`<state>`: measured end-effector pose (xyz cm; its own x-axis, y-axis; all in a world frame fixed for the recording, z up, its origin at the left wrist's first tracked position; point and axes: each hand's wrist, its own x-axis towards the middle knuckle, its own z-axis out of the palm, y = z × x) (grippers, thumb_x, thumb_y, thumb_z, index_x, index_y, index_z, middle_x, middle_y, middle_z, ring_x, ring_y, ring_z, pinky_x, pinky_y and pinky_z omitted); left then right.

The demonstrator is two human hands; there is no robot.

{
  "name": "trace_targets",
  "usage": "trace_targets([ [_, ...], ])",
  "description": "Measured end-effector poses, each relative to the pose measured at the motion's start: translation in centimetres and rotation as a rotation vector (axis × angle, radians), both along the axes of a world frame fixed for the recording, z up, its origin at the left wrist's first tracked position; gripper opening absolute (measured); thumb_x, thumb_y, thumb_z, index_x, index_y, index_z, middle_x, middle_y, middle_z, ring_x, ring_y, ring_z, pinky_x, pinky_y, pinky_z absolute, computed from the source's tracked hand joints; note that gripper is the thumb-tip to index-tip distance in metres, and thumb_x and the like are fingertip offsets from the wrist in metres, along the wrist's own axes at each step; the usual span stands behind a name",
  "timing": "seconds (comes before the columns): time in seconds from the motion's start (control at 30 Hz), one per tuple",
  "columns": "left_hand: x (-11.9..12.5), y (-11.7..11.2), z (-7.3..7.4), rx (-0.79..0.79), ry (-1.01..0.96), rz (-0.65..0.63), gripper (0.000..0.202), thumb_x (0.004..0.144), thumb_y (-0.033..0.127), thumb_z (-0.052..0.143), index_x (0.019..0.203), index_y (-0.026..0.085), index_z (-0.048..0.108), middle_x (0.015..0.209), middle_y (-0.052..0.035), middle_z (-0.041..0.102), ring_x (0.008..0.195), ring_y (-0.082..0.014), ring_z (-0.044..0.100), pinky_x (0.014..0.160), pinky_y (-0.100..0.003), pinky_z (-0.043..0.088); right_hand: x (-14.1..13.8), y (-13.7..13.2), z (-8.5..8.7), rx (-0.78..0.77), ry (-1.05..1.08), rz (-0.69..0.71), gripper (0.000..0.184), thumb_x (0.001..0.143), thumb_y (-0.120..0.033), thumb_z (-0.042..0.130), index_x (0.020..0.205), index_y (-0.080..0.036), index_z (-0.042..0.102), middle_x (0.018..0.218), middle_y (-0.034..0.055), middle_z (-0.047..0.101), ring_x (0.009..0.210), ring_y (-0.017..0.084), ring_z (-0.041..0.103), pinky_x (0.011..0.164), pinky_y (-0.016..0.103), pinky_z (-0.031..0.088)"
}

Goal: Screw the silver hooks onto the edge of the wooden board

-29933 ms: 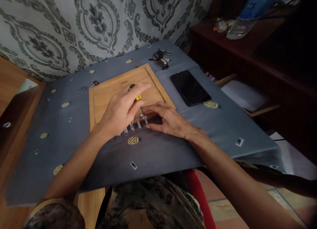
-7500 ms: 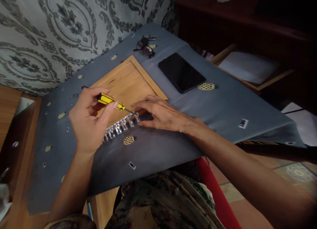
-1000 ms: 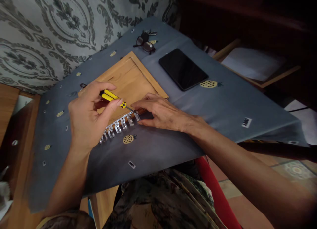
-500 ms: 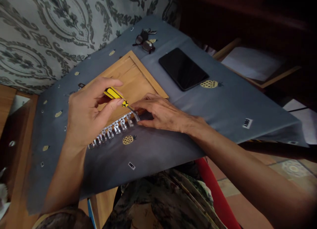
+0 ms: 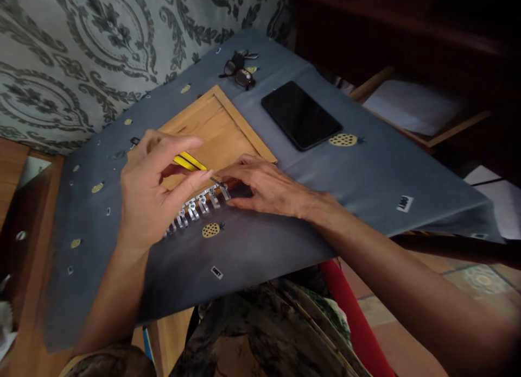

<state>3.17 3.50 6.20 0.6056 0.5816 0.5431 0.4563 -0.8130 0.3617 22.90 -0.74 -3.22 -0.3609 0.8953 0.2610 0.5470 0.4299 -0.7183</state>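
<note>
My left hand [image 5: 152,187] is closed around the yellow handle of a screwdriver [image 5: 190,161]. The screwdriver's thin metal shaft slopes down to the right, its tip at the last hook of a row of silver metal hooks [image 5: 203,204]. These hooks line the near edge of a framed wooden board [image 5: 211,130], which lies flat. My right hand [image 5: 264,187] rests at the board's near right corner, thumb and fingers closed about the end hook [image 5: 224,191]. The left hand hides the left part of the board and some hooks.
A grey-blue cloth [image 5: 277,225] with pineapple prints covers the table. A black tablet or phone [image 5: 301,115] lies right of the board. Sunglasses [image 5: 238,74] and keys [image 5: 249,55] are at the back. A patterned fabric [image 5: 118,35] rises behind the table's left side.
My left hand has shifted slightly right and down with the screwdriver, its handle turned a little and its tip nearer the end hook's base. My right hand stays in place.
</note>
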Motion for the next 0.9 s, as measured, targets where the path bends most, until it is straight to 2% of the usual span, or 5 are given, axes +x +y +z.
trace_targets([
  [0.13, 0.26, -0.33, -0.43, 0.048, -0.033, 0.012, 0.031, 0.083, 0.016, 0.075, 0.112, 0.026, 0.071, 0.096, 0.0022, 0.072, 0.084, -0.0107, 0.068, 0.071, -0.020, 0.060, -0.05, 0.01, 0.04, -0.005, -0.012, -0.001, 0.040, 0.083, -0.024, 0.075, 0.121, -0.018, 0.066, 0.106, 0.0099, 0.064, 0.105, 0.026, 0.056, 0.092, 0.039, 0.044],
  [0.27, 0.26, -0.51, -0.48, 0.012, -0.035, 0.045, 0.036, 0.085, 0.017, 0.072, 0.117, 0.033, 0.069, 0.109, 0.0039, 0.072, 0.093, -0.0135, 0.071, 0.075, -0.024, 0.063, -0.04, 0.06, 0.06, 0.001, -0.009, 0.008, 0.042, 0.084, -0.024, 0.075, 0.124, -0.018, 0.064, 0.106, 0.0096, 0.065, 0.107, 0.026, 0.056, 0.093, 0.038, 0.044],
  [0.4, 0.29, -0.38, -0.55, -0.019, -0.068, 0.055, 0.040, 0.083, 0.018, 0.075, 0.120, 0.032, 0.066, 0.105, 0.0030, 0.072, 0.085, -0.0124, 0.072, 0.067, -0.021, 0.062, 0.00, 0.05, 0.05, -0.002, -0.006, 0.009, 0.044, 0.084, -0.024, 0.074, 0.126, -0.017, 0.064, 0.107, 0.0105, 0.065, 0.107, 0.026, 0.056, 0.093, 0.039, 0.045],
  [0.6, 0.67, -0.52, -0.57, -0.045, -0.106, 0.006, 0.029, 0.081, 0.017, 0.076, 0.107, 0.027, 0.068, 0.093, 0.0044, 0.072, 0.081, -0.0107, 0.073, 0.069, -0.017, 0.062, -0.07, 0.06, -0.07, 0.019, -0.001, -0.001, 0.043, 0.083, -0.024, 0.075, 0.124, -0.018, 0.065, 0.104, 0.0093, 0.064, 0.104, 0.026, 0.057, 0.092, 0.039, 0.044],
  [0.9, 0.19, -0.64, -0.20, -0.123, -0.046, -0.004, 0.030, 0.086, 0.014, 0.071, 0.111, 0.029, 0.067, 0.100, 0.0032, 0.073, 0.088, -0.0125, 0.073, 0.075, -0.023, 0.064, -0.02, 0.08, -0.19, 0.009, -0.011, -0.004, 0.043, 0.083, -0.026, 0.075, 0.125, -0.020, 0.064, 0.104, 0.0085, 0.062, 0.103, 0.025, 0.056, 0.091, 0.038, 0.044],
])
